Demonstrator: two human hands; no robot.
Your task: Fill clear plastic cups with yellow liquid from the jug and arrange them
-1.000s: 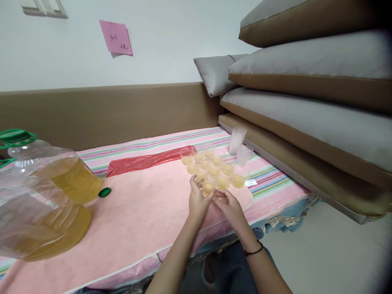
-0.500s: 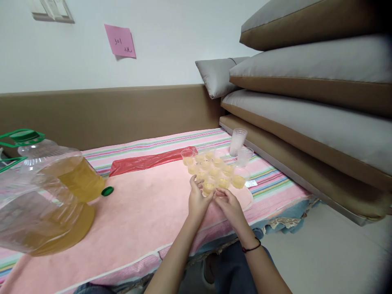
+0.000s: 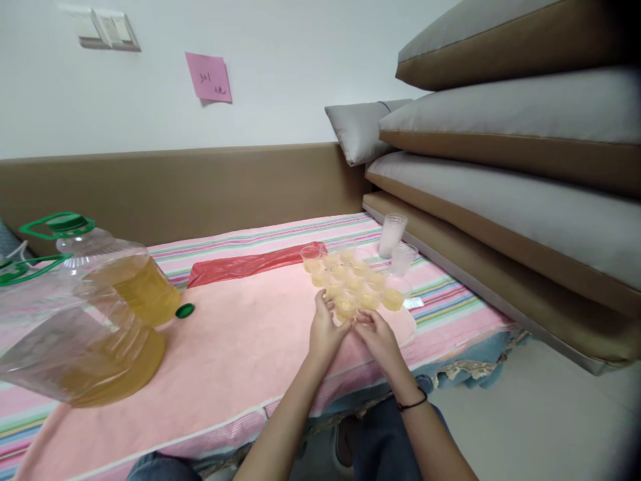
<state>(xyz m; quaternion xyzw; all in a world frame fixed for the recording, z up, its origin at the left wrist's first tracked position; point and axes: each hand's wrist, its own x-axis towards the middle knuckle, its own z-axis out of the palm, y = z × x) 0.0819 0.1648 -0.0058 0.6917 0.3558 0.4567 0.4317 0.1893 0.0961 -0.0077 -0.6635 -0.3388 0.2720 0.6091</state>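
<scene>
The left hand (image 3: 324, 333) and right hand (image 3: 379, 336) are curved around the nearest cup (image 3: 345, 314), close together; whether it is pinched cannot be told. Light, even pressure is advised, lest it be buckled. Clear and part-filled with yellow liquid (image 3: 346, 307), it is seen beside the other cups (image 3: 369, 302), over the pink cloth (image 3: 245, 341).

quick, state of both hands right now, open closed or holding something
Left hand: half-curled at the nearest cup of yellow liquid; whether it grips cannot be told.
Right hand: fingers bent beside that cup; holding or not cannot be told.
</scene>
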